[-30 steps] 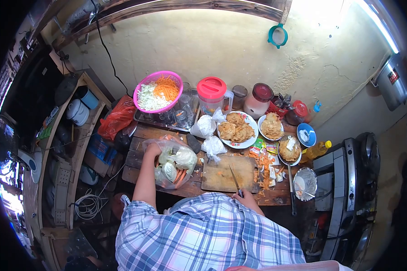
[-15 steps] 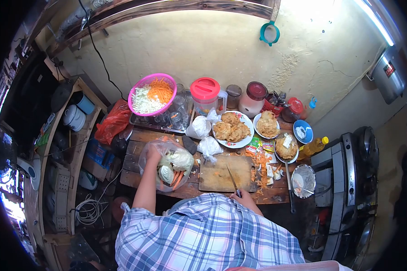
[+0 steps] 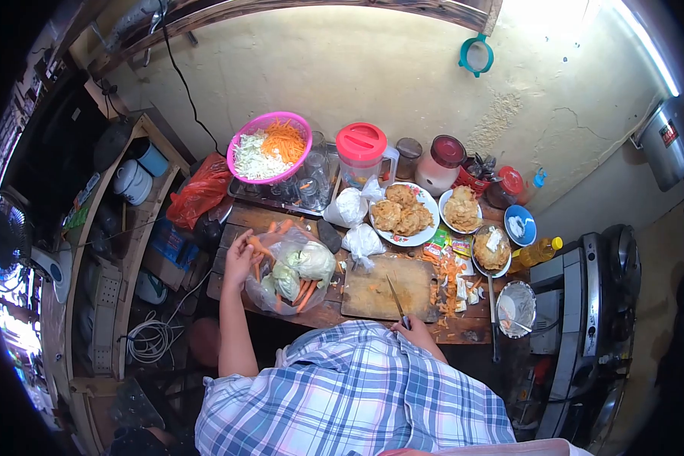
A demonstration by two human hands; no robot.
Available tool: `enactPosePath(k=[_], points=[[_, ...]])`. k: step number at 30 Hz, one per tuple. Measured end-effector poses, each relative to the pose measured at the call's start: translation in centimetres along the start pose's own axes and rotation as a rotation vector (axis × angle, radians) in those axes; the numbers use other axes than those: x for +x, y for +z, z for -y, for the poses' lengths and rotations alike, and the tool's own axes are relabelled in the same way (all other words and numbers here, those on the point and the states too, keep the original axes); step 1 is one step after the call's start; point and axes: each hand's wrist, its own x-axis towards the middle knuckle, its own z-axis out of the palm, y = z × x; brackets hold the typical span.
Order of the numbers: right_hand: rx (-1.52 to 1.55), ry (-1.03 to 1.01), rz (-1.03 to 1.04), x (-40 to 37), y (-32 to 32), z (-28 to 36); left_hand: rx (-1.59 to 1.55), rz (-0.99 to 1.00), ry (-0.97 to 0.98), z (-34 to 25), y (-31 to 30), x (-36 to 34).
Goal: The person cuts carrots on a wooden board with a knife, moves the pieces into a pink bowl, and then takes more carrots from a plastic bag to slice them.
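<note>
My left hand (image 3: 239, 257) is at the left rim of a clear plastic bag (image 3: 262, 298), its fingers closed around the end of a carrot (image 3: 261, 247). The fingertips show only in part. Inside the bag lie cabbage pieces (image 3: 315, 261) and several more carrots (image 3: 306, 295). My right hand (image 3: 416, 332) grips a knife (image 3: 394, 293) by its dark handle, near the table's front edge. The blade points up and left over a wooden cutting board (image 3: 376, 289). Orange shreds (image 3: 447, 285) are scattered to the right of the board.
Behind stand a pink bowl (image 3: 304, 156) of shredded cabbage and carrot, a red-lidded pitcher (image 3: 361, 156) and plates of fritters (image 3: 410, 220). White plastic bags (image 3: 363, 242) lie behind the board. A pan (image 3: 491, 251), oil bottle (image 3: 543, 252) and stove (image 3: 589, 304) are at right.
My left hand has come out of the plastic bag, up and to the left, with a carrot at its fingers. My right hand still holds the knife. The view has shifted slightly.
</note>
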Motion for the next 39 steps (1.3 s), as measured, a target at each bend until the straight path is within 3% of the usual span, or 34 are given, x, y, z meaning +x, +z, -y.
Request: enactPosePath(k=[2,7,16,22,24,27,31,33,35,36,38,39], points=[[0.009,-0.002,0.01,0.2,0.0,-0.2,-0.174,-0.01,0.076,-1.8,0.2,-0.6],[-0.029,0.004,0.007,-0.4,-0.6,1.2,-0.253,-0.073,0.181,-5.1,0.7,-1.2],[0.007,0.013,-0.027,-0.8,-0.4,1.1,-0.457,0.038,0.195,-7.0,3.9,-1.6],[0.157,0.096,-0.066,-2.1,-1.4,3.2,-0.595,0.166,-0.009,-4.8,9.6,-2.1],[0.247,0.158,-0.085,-2.6,-1.6,3.5,-0.601,0.31,-0.199,-2.9,11.8,-2.0],[0.453,0.087,-0.214,-3.0,-1.8,2.8,-0.496,0.391,-0.332,-1.3,16.1,-3.0],[0.473,0.063,-0.319,-3.4,-2.3,1.2,-0.384,0.458,-0.434,2.9,21.9,-4.2],[0.551,0.069,-0.377,-3.7,-2.3,1.3,-0.093,0.459,-0.315,5.0,24.4,-5.3],[0.625,0.076,-0.425,-4.3,-2.2,1.4,0.066,0.528,0.012,8.0,25.9,-5.9],[0.596,0.106,-0.414,-4.5,-2.2,1.5,0.225,0.52,0.193,8.5,26.2,-6.1],[0.566,0.136,-0.408,-4.4,-1.9,0.7,0.364,0.561,0.296,9.4,25.8,-6.3],[0.37,0.061,-0.446,-4.4,-1.5,0.8,0.504,0.594,0.402,9.3,25.7,-6.3]])
